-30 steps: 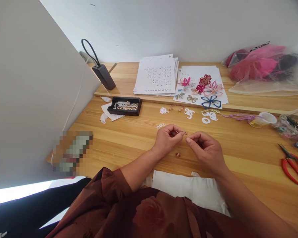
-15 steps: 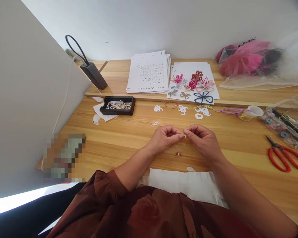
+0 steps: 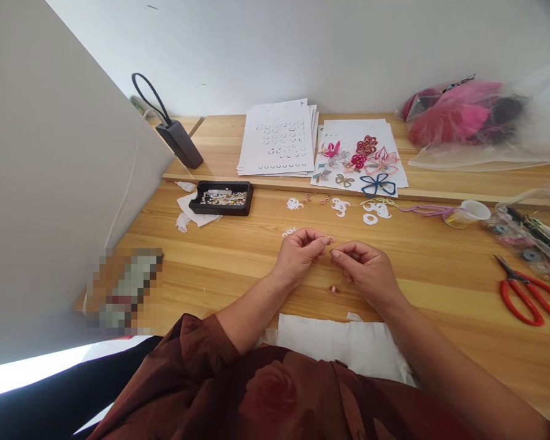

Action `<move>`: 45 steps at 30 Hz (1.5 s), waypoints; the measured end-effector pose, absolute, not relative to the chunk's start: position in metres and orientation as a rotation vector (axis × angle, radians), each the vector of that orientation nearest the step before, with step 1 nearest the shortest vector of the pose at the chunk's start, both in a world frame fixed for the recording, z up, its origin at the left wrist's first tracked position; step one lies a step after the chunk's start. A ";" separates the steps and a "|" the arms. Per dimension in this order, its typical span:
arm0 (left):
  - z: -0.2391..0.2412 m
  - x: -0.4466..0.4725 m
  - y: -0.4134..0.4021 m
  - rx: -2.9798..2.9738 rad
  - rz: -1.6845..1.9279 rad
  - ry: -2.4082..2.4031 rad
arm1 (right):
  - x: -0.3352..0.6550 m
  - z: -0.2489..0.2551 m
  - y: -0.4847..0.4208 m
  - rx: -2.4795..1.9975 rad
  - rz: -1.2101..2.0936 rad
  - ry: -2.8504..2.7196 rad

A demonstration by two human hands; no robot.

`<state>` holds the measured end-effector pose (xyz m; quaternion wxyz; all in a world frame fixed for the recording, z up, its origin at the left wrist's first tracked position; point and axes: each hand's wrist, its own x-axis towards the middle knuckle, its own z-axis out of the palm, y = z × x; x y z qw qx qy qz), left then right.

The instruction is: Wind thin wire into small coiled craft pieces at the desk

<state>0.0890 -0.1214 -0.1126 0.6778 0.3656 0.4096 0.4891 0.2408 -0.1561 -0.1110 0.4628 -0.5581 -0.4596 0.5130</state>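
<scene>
A small curved piece, pale pinkish, sticks out from the pinched fingertips of my left hand. Close beside it, my right hand is closed in a pinch on a fine thread that barely shows. Below the fingers is a small copper-coloured bundle of thread, with a faint strand rising from it towards my right hand. White paper crescents lie just behind my left hand. Farther back are more piles of white cutouts and small copper-coloured rings.
Red-handled scissors lie at the right, near a plastic cup and a clear box of supplies. A black tray of beads stands back left. Behind are paper sheets and thread flowers. A white cloth lies in front.
My hands have drawn slightly apart, the left with the curved piece moving up and left, the right dropping a little. The view has shifted slightly.
</scene>
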 end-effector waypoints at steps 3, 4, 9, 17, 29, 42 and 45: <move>-0.114 0.089 -0.121 0.857 1.115 0.943 | 0.237 -0.110 -0.163 -1.414 1.091 -1.321; -0.115 0.089 -0.121 0.880 1.121 0.954 | 0.237 -0.109 -0.165 -1.427 1.002 -1.395; -0.115 0.087 -0.120 1.055 1.082 1.018 | 0.242 -0.100 -0.167 -1.352 0.501 -1.672; -0.108 0.084 -0.123 1.194 0.893 0.949 | 0.252 -0.094 -0.159 -1.388 0.655 -1.449; -0.109 0.085 -0.123 0.978 0.952 0.883 | 0.246 -0.107 -0.149 -1.308 1.301 -0.941; -0.109 0.085 -0.119 0.889 1.159 1.004 | 0.224 -0.096 -0.158 -1.384 1.240 -1.190; -0.108 0.083 -0.118 0.914 1.155 1.049 | 0.229 -0.084 -0.156 -1.472 0.886 -1.510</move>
